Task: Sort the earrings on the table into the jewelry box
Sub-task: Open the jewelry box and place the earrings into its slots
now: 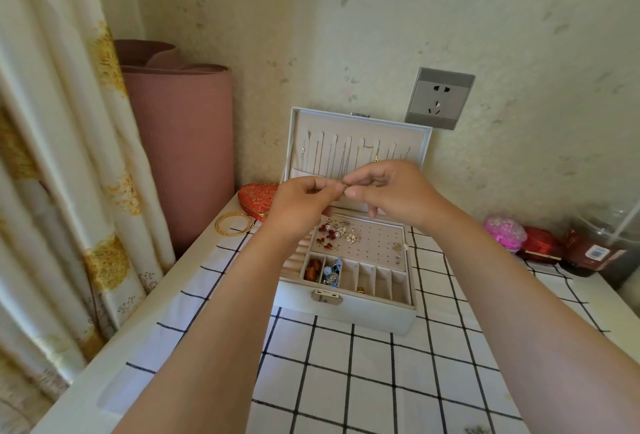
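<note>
A white jewelry box [360, 312] stands open on the checked tablecloth, its lid leaning back against the wall with thin chains hung inside. Its perforated earring panel [374, 241] carries several red, pearl and gold earrings, mostly at the left. Small compartments along the front hold orange, blue and gold pieces. Above the box, my left hand [301, 203] and my right hand [394, 188] meet fingertip to fingertip, both pinching one tiny gold earring [345, 186].
Gold bangles [234, 223] and a red heart-shaped box [258, 199] lie left of the jewelry box. A rolled pink mat [187, 143] and a curtain stand at the left. Pink and red ornaments [505, 233] and a dark jar sit at the right. A wall socket [439, 98] is behind.
</note>
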A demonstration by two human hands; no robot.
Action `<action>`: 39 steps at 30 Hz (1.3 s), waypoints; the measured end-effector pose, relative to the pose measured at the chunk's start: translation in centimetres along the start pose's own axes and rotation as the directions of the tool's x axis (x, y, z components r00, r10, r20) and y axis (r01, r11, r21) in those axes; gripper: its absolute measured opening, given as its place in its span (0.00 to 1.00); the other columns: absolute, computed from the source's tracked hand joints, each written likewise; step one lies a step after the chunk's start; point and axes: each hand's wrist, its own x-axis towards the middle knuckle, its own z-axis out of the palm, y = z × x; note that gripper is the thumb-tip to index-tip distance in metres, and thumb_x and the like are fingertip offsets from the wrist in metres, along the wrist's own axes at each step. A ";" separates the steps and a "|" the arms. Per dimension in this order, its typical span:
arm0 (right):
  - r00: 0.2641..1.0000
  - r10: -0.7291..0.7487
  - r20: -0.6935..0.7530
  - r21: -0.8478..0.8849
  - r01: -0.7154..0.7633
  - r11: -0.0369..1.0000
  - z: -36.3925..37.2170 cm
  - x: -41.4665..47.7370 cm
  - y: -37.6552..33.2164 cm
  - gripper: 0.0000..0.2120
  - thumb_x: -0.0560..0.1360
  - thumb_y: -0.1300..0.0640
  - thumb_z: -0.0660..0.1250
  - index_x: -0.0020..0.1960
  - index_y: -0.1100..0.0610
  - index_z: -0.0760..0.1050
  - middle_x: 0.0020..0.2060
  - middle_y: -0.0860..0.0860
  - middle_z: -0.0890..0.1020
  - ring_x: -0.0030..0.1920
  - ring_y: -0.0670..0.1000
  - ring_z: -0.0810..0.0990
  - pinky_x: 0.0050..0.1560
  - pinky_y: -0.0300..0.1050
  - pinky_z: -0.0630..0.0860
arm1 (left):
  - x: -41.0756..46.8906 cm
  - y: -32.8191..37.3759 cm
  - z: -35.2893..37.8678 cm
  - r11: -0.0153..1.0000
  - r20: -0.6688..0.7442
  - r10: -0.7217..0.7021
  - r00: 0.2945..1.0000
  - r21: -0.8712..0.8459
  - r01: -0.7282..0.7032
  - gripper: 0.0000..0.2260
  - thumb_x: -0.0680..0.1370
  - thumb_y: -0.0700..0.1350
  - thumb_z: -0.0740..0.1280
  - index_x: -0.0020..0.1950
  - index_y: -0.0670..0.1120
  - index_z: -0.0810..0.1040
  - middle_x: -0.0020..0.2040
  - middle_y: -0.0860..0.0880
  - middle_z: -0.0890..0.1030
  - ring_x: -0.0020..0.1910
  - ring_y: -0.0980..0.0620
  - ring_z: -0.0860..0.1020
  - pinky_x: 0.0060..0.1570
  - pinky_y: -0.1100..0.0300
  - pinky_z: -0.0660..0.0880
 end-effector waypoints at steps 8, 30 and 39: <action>0.991 0.000 -0.136 0.169 0.023 0.985 0.2 -0.1 0.0 0.09 0.71 0.62 0.77 0.51 0.58 0.85 0.38 0.49 0.87 0.25 0.46 0.75 0.37 0.43 0.78 | -0.6 0.9 0.8 0.994 0.020 -0.061 0.998 -0.088 0.062 0.07 0.78 0.50 0.69 0.52 0.49 0.84 0.48 0.54 0.86 0.39 0.58 0.81 0.40 0.62 0.76; 0.998 0.017 -0.068 -0.501 -0.049 0.864 2.4 0.3 5.0 0.01 0.73 0.52 0.75 0.44 0.46 0.84 0.36 0.36 0.79 0.43 0.40 0.80 0.48 0.45 0.80 | 0.3 -3.1 0.4 0.628 0.226 0.081 0.971 0.745 -0.225 0.12 0.79 0.51 0.63 0.59 0.61 0.80 0.65 0.55 0.73 0.69 0.52 0.61 0.69 0.53 0.59; 0.999 0.021 -0.026 -0.510 -0.031 0.860 2.4 0.4 5.4 0.03 0.73 0.51 0.74 0.42 0.46 0.85 0.39 0.38 0.83 0.43 0.40 0.81 0.47 0.46 0.81 | 0.4 -3.2 0.4 0.623 0.221 0.109 0.969 0.744 -0.240 0.11 0.78 0.50 0.65 0.60 0.59 0.79 0.63 0.54 0.74 0.67 0.52 0.63 0.64 0.57 0.60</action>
